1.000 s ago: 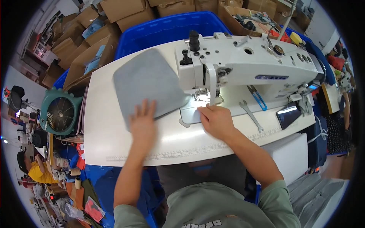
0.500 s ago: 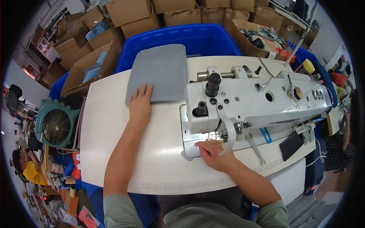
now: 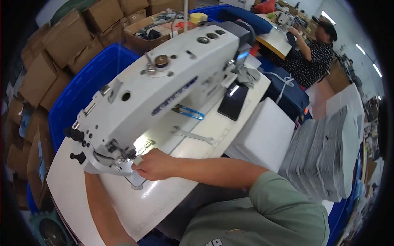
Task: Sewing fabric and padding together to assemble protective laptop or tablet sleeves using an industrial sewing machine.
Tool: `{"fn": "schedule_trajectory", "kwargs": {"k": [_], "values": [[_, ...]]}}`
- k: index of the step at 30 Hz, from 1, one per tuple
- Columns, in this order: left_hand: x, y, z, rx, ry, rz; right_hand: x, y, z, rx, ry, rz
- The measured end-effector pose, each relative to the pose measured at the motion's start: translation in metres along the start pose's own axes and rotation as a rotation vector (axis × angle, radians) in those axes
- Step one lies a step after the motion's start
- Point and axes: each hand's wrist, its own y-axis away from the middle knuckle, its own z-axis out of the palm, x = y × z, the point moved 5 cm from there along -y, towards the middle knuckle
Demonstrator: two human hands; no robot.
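Observation:
My right hand [image 3: 152, 165] is closed beside the needle end of a white sewing machine [image 3: 135, 96], its fingertips pinched near the presser foot. Whatever they may hold is too small and blurred to make out. My left forearm [image 3: 100, 209] reaches up behind the machine's near end, which hides my left hand. On the table [image 3: 168, 192], to the right of my right hand, lie a metal wrench [image 3: 193, 135] and blue-handled thread snips [image 3: 188, 112]. A dark phone [image 3: 234, 101] rests farther right, beside a crumpled grey cloth [image 3: 247, 76].
To the right stand a tall stack of grey fabric panels [image 3: 318, 151] and a pile of white sheets [image 3: 266, 131]. A blue bin [image 3: 82, 84] and cardboard boxes [image 3: 67, 37] line the far left. Another person [image 3: 310, 59] sits at a machine at the far right.
The view has swung to the right, bringing the grey stack into sight. The grey panel under my left hand no longer shows. My right hand stays by the needle area.

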Motion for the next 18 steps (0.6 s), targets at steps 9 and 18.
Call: {"fn": "schedule_trajectory", "kwargs": {"k": [9, 18], "values": [[0.105, 0.079, -0.086, -0.131, 0.031, -0.289, 0.008, 0.019, -0.01, 0.066, 0.089, 0.074], [0.081, 0.117, -0.122, 0.053, 0.532, -0.701, -0.015, 0.091, -0.048, 0.3, -0.634, 0.448]]}}
